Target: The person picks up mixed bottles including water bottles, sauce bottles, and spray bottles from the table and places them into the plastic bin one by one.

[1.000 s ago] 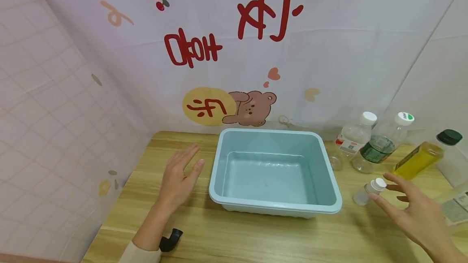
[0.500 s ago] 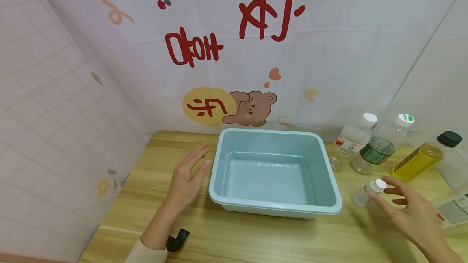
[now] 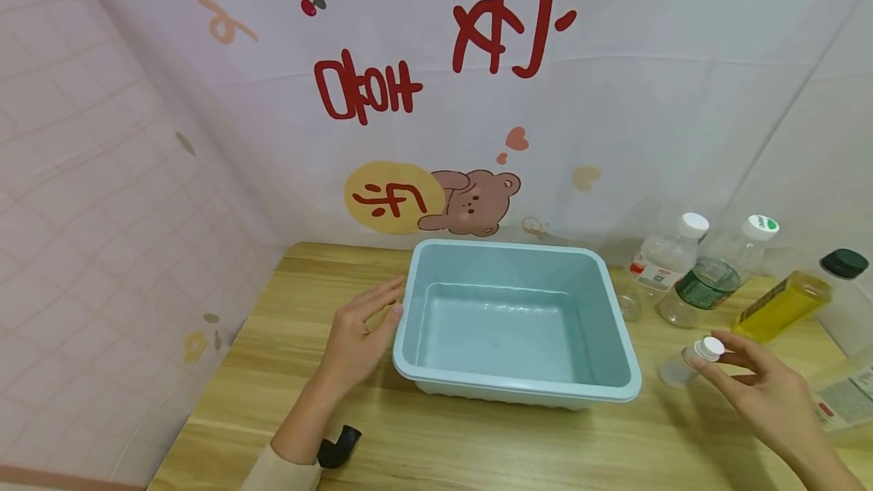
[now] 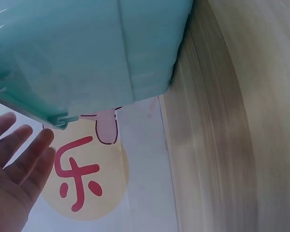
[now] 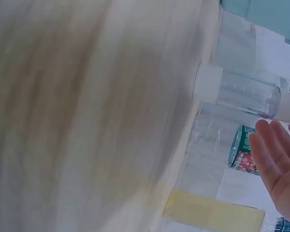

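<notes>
A light blue plastic basin (image 3: 511, 386) stands in the middle of the wooden table, and its inside is bare. My left hand (image 3: 358, 339) is at its left rim with the fingers extended. In the left wrist view those fingers (image 4: 36, 157) lie close by the rim; whether they touch it is hard to tell. Right of the basin stands a small clear bottle (image 3: 675, 371) with a white cap and, in the right wrist view, a white base. My right hand (image 3: 771, 392) pinches it near the cap between thumb and fingers. The thumb is hidden in the right wrist view.
Behind the small bottle stand a red-labelled clear bottle (image 3: 658, 264), a green-labelled bottle (image 3: 709, 283) and a yellow oil bottle (image 3: 784, 305). A large clear container (image 3: 849, 400) is at the right edge. A black elbow piece (image 3: 341, 447) lies by the left forearm.
My left hand has moved right, up to the basin's rim. The thumb and fingers of my right hand have closed in on the small bottle's cap end. The basin stays in place.
</notes>
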Available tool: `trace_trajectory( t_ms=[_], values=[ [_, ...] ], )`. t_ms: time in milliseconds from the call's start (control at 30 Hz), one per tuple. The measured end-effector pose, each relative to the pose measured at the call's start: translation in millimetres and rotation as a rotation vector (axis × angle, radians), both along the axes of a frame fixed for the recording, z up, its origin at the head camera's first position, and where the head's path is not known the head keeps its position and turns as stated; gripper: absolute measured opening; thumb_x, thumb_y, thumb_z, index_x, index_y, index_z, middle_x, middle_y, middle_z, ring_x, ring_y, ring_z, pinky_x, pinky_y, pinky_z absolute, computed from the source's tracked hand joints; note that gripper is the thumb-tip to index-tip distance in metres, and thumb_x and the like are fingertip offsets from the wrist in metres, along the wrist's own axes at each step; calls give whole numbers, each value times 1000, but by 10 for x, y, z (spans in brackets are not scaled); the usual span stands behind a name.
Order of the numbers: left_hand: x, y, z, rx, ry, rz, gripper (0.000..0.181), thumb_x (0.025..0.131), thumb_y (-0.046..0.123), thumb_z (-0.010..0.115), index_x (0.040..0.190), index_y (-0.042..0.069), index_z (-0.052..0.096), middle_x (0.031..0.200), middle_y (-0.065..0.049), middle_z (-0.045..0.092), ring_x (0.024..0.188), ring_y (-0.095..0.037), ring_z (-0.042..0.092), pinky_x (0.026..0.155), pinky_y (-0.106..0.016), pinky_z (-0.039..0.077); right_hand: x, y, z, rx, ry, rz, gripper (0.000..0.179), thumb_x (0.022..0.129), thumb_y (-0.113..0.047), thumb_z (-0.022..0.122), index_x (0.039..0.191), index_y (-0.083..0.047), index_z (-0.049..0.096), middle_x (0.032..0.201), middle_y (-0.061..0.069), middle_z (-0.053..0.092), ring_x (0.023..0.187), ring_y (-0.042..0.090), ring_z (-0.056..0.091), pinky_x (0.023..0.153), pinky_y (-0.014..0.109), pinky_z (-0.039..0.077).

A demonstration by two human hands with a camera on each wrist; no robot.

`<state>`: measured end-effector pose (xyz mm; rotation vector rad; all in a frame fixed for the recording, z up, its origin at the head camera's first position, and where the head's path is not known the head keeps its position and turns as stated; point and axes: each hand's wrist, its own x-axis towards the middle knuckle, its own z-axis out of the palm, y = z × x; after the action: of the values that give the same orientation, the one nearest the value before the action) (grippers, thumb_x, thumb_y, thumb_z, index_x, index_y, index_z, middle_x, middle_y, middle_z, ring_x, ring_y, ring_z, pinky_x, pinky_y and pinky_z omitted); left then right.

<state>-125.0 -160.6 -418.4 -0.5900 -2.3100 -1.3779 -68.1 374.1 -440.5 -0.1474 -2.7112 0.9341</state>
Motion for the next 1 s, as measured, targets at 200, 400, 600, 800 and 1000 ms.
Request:
trace_trajectory(
  t_ms=[200,400,600,800,1000],
  values=[
    [-6,3,-29,-14,5,0,26,98,2,70,123,2,77,138,-5,68,128,-28,64,103,-54,54,-20,13,-19,-30,59,35,45,92,-20,84,127,2,67,93,-40,55,84,-24,50,61,7,49],
    [-9,4,-37,-3,-2,9,24,98,3,70,121,4,78,138,-1,69,126,-27,65,101,-55,54,-34,26,-14,-38,59,36,40,93,-19,83,122,5,69,91,-38,59,82,-23,52,61,7,50],
    [-18,12,-21,-5,-3,11,23,97,2,71,119,5,79,137,-1,69,126,-28,65,101,-55,54,-29,56,18,-34,20,12,41,94,-24,82,121,5,69,90,-34,61,78,-21,54,59,8,50],
    [0,23,-10,5,-2,5,24,96,0,71,119,3,79,135,-8,70,126,-28,65,101,-57,54,-20,57,66,-34,-26,8,44,97,-29,78,124,3,68,91,-38,55,72,-15,59,54,15,52],
    [-19,32,-26,-16,51,6,26,95,-1,71,120,0,77,134,-8,70,120,-28,69,95,-52,58,-28,78,157,-31,-18,-10,44,98,-25,77,123,9,66,92,-11,71,69,-14,57,53,15,52]
  ],
)
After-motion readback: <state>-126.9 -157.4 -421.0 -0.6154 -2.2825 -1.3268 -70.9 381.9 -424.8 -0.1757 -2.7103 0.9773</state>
